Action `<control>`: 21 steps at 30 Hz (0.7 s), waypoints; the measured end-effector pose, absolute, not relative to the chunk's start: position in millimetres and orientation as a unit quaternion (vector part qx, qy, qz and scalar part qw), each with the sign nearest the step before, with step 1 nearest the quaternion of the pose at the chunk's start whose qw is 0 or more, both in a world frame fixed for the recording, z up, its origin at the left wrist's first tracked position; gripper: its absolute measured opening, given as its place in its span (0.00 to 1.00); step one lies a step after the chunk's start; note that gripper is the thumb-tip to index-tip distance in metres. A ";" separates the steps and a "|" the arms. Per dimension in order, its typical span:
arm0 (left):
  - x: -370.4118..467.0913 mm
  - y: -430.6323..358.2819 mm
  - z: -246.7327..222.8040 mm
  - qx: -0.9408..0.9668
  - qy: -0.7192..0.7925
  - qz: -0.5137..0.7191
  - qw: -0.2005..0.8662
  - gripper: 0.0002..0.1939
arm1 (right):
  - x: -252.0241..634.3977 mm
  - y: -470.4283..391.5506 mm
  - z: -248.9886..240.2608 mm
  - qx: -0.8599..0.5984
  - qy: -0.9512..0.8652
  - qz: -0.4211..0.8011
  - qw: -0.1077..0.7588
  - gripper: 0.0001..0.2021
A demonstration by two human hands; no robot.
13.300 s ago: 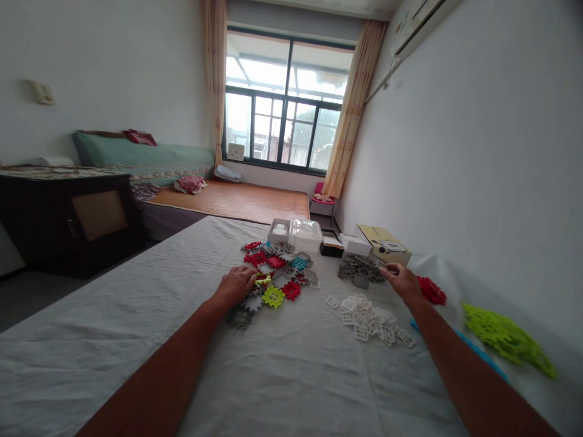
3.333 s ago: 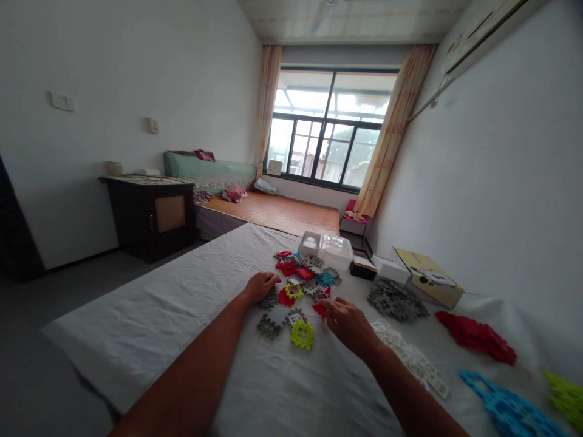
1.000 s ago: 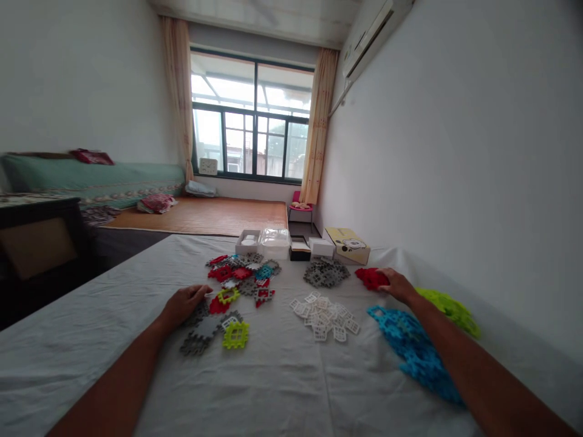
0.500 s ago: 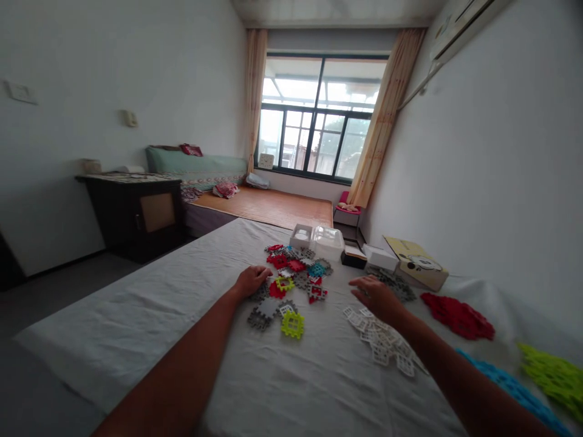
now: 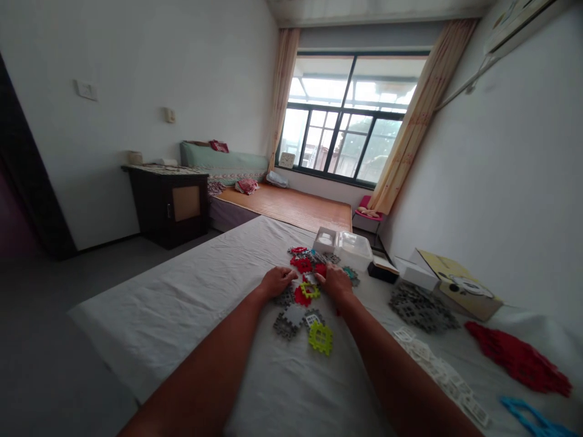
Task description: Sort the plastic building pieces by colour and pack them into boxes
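Atop the pale cloth (image 5: 182, 306), between both hands, a mixed pile of toothed plastic pieces (image 5: 301, 264) is lying, its long axis running away from the wearer. Left hand (image 5: 279, 283): resting at the pile's left edge, fingers bent and pointing inward; cannot tell whether they are holding anything. Right hand (image 5: 336, 282): lying over the pile's right side, covering part of it, fingers curling down by a red piece (image 5: 320, 268); grip hidden, cannot tell. A yellow-green ring (image 5: 310, 290) is sitting just nearer the wearer than both sets of fingertips, roughly square, showing no clear long axis. Right hand is also being the nearer one to the single-colour heaps: grey heap (image 5: 423, 308), white heap (image 5: 444, 371), red heap (image 5: 517, 358), all lying well to its right. Closest to the wearer, a yellow-green square (image 5: 320, 337) is lying at the pile's near end.
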State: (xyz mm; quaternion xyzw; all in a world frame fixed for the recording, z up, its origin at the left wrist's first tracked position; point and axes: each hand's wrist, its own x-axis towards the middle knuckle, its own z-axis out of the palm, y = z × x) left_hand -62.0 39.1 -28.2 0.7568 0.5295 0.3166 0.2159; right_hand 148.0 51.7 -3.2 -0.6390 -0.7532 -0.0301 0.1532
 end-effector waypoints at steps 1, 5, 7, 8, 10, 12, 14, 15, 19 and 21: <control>-61.9 39.5 -28.4 0.756 0.529 0.317 0.217 0.24 | 149.9 51.0 -3.5 -0.636 -0.756 -0.026 0.153 0.20; -62.2 41.2 -28.5 0.753 0.530 0.322 0.219 0.24 | 166.4 42.1 1.3 -0.620 -0.766 -0.004 0.169 0.12; -62.5 41.3 -27.7 0.752 0.528 0.325 0.222 0.24 | 179.3 35.0 6.7 -0.612 -0.768 0.009 0.187 0.10; -62.7 41.1 -27.1 0.752 0.527 0.327 0.223 0.25 | 186.5 30.3 9.5 -0.610 -0.767 0.013 0.199 0.09; -62.7 40.1 -25.6 0.753 0.522 0.330 0.227 0.26 | 202.3 17.9 14.1 -0.608 -0.762 0.017 0.221 0.10; -62.5 39.3 -24.1 0.754 0.514 0.334 0.235 0.27 | 219.8 1.5 16.2 -0.597 -0.764 0.027 0.242 0.10; -62.5 39.8 -23.3 0.748 0.507 0.348 0.251 0.27 | 240.6 -16.4 15.9 -0.580 -0.773 0.044 0.255 0.09; -62.7 40.7 -23.2 0.742 0.504 0.356 0.263 0.27 | 253.4 -24.8 15.4 -0.575 -0.775 0.048 0.257 0.09; -63.9 46.1 -24.0 0.738 0.506 0.352 0.273 0.26 | 329.7 -49.8 21.2 -0.627 -0.740 0.013 0.244 0.09; -64.4 47.7 -24.0 0.741 0.510 0.345 0.270 0.25 | 382.1 -57.8 29.9 -0.680 -0.693 -0.028 0.237 0.10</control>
